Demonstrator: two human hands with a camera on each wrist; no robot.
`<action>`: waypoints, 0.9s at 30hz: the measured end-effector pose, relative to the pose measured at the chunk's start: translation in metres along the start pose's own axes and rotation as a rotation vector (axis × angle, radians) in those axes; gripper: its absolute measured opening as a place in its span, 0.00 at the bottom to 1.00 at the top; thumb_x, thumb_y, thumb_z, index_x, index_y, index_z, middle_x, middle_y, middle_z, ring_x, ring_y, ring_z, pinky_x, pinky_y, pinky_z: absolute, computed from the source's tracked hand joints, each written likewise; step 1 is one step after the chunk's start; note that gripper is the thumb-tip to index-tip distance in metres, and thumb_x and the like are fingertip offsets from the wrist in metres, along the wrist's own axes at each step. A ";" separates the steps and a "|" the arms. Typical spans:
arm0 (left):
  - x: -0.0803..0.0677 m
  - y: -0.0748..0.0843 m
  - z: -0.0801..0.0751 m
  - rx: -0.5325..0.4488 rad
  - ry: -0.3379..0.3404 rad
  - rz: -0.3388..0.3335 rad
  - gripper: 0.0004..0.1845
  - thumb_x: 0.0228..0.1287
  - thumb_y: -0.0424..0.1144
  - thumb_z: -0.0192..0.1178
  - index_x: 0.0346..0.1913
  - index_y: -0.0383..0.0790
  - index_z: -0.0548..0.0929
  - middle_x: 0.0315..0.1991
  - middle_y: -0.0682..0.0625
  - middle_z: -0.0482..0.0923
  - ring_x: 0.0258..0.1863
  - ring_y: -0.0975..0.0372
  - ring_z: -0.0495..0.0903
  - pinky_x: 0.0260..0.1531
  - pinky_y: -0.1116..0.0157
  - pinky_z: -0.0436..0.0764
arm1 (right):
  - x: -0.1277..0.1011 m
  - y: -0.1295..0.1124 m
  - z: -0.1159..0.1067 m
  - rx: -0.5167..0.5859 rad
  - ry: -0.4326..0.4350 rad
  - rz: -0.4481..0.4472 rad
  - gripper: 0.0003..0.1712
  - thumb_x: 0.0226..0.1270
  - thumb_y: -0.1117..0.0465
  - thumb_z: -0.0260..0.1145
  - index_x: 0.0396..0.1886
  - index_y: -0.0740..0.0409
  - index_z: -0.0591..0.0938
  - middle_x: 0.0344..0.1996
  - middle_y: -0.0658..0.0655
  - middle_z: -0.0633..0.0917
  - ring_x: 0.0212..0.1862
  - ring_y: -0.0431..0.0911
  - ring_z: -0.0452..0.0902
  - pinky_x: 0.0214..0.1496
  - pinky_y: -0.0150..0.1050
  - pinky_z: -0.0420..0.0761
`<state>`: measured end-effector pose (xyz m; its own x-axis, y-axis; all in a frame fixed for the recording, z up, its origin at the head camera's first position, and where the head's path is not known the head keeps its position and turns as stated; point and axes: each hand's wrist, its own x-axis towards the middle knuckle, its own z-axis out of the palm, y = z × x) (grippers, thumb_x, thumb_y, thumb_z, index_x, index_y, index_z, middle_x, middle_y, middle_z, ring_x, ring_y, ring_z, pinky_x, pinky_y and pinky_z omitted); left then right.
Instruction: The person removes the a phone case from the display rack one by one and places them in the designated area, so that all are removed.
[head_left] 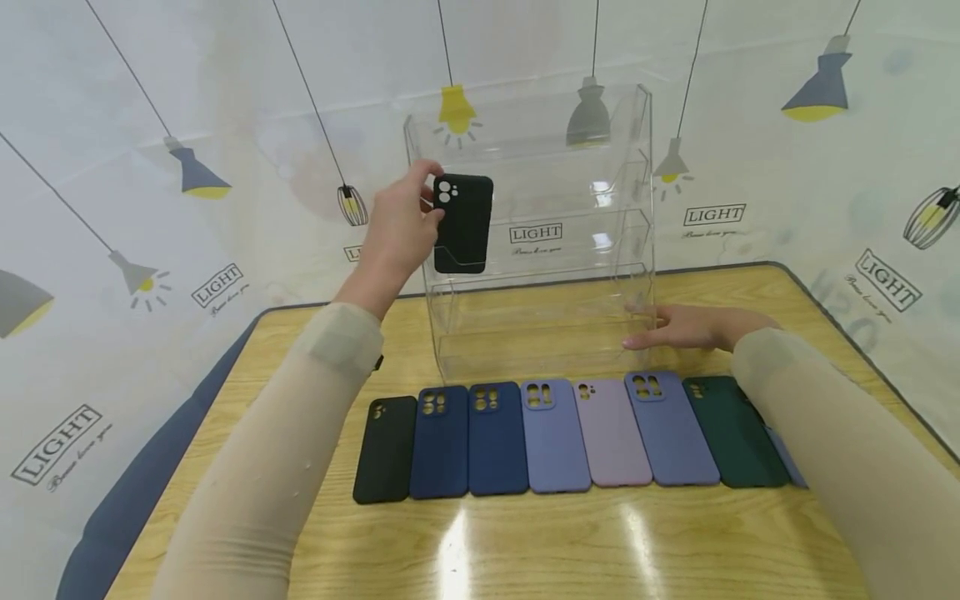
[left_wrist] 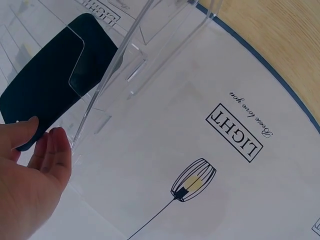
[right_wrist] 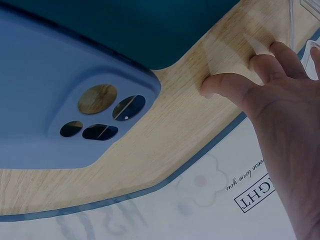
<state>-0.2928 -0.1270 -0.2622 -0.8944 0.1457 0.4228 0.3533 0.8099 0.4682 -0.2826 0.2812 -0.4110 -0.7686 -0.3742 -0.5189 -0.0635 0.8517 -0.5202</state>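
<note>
My left hand [head_left: 401,221] pinches a black phone case [head_left: 467,225] by its left edge, near the camera cutouts. The case stands upright, its lower end behind the clear lip of a middle tier in a transparent display rack [head_left: 562,271]. In the left wrist view, thumb and fingers grip the end of the case, and the lip crosses its other end. Low on the rack's right side, my right hand [head_left: 693,325] holds the side panel between thumb and fingers. The right wrist view shows these fingers [right_wrist: 227,87] bent at the see-through plastic.
A row of phone cases lies on the wooden table before the rack: black [head_left: 385,450], two navy [head_left: 440,442], lavender [head_left: 557,437], pink [head_left: 612,433], another lavender [head_left: 672,429] and dark green [head_left: 731,433]. My right sleeve [head_left: 840,450] partly covers a blue case [right_wrist: 40,105]. A lamp-patterned backdrop [head_left: 247,125] hangs behind.
</note>
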 end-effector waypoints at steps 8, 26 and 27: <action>0.003 0.002 0.003 -0.021 -0.027 -0.004 0.30 0.75 0.27 0.62 0.74 0.52 0.70 0.56 0.41 0.85 0.53 0.52 0.88 0.56 0.56 0.87 | -0.001 -0.002 0.001 0.006 -0.001 0.004 0.63 0.71 0.24 0.61 0.90 0.44 0.40 0.85 0.76 0.43 0.83 0.79 0.40 0.77 0.80 0.55; 0.002 0.009 0.007 -0.020 0.016 0.088 0.32 0.75 0.23 0.59 0.74 0.54 0.71 0.53 0.41 0.84 0.53 0.53 0.88 0.53 0.57 0.88 | -0.003 -0.003 0.001 0.022 0.002 0.001 0.64 0.70 0.23 0.61 0.90 0.43 0.40 0.86 0.75 0.41 0.84 0.78 0.38 0.79 0.79 0.53; 0.002 0.009 0.006 -0.020 0.037 0.100 0.32 0.75 0.23 0.59 0.74 0.53 0.71 0.53 0.41 0.84 0.53 0.53 0.88 0.53 0.57 0.88 | -0.003 -0.003 0.002 0.023 0.002 0.001 0.64 0.70 0.23 0.61 0.90 0.43 0.40 0.86 0.75 0.41 0.84 0.78 0.38 0.79 0.79 0.53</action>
<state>-0.2928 -0.1163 -0.2624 -0.8437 0.2044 0.4963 0.4464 0.7808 0.4372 -0.2793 0.2796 -0.4092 -0.7700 -0.3728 -0.5179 -0.0483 0.8433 -0.5352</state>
